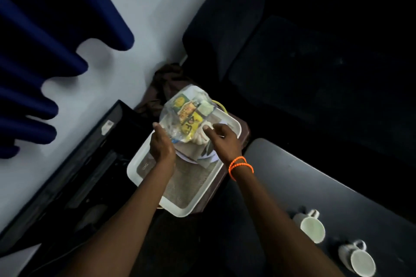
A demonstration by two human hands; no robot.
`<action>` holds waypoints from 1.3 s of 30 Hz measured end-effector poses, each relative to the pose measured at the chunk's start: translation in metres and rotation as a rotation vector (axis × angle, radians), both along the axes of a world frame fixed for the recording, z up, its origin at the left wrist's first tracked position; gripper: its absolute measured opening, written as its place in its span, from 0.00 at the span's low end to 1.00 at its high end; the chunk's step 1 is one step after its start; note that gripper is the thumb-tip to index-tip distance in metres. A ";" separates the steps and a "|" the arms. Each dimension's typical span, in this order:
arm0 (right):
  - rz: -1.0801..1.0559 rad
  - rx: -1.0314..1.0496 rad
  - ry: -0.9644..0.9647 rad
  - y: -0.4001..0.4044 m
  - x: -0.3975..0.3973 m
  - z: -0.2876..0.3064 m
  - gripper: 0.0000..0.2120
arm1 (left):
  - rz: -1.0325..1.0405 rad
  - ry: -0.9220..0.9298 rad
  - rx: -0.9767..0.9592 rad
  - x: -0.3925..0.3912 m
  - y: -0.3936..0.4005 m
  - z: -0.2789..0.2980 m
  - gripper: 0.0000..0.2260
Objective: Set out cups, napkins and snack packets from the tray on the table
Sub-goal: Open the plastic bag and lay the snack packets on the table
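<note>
A white tray (139,164) with a woven mat rests on a small dark stand. My left hand (161,147) grips a clear plastic bag of yellow and green snack packets (188,114) and holds it above the tray's far half. My right hand (221,139), with orange bands at the wrist, hovers with fingers apart over a white cup (203,135) and folded napkins (202,155) that are partly hidden under the bag. Two white cups (311,227) (360,258) stand on the grey table (315,177) at the lower right.
A dark armchair (304,63) fills the upper right. A black box (94,159) lies on the floor to the left of the tray, and brown cloth (165,81) is bunched behind it. Blue curtain folds (45,40) hang at the left.
</note>
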State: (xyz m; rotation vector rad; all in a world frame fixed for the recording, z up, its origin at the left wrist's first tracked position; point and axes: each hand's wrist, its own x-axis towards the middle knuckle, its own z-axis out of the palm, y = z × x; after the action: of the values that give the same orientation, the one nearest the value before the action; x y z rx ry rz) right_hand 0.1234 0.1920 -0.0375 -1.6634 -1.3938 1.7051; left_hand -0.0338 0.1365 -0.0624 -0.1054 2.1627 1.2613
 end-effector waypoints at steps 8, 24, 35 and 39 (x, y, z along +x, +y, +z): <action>-0.074 -0.121 0.048 0.027 -0.057 -0.007 0.32 | 0.034 -0.417 0.081 -0.052 0.021 -0.013 0.26; -0.224 -0.546 0.776 0.038 -0.018 0.031 0.31 | -0.931 0.651 0.394 0.024 -0.015 0.047 0.10; -0.300 -0.482 0.770 -0.028 0.098 -0.002 0.27 | -0.709 0.096 0.152 0.051 -0.022 0.049 0.11; -0.404 -0.384 0.625 -0.054 0.108 -0.001 0.27 | -0.805 0.034 0.272 0.093 -0.019 0.039 0.08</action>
State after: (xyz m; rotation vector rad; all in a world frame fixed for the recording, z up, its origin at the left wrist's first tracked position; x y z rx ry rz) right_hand 0.2311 0.1381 -0.0385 -1.2779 -0.4338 2.0611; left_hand 0.0588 0.1176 -0.0235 0.8180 1.7316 1.0388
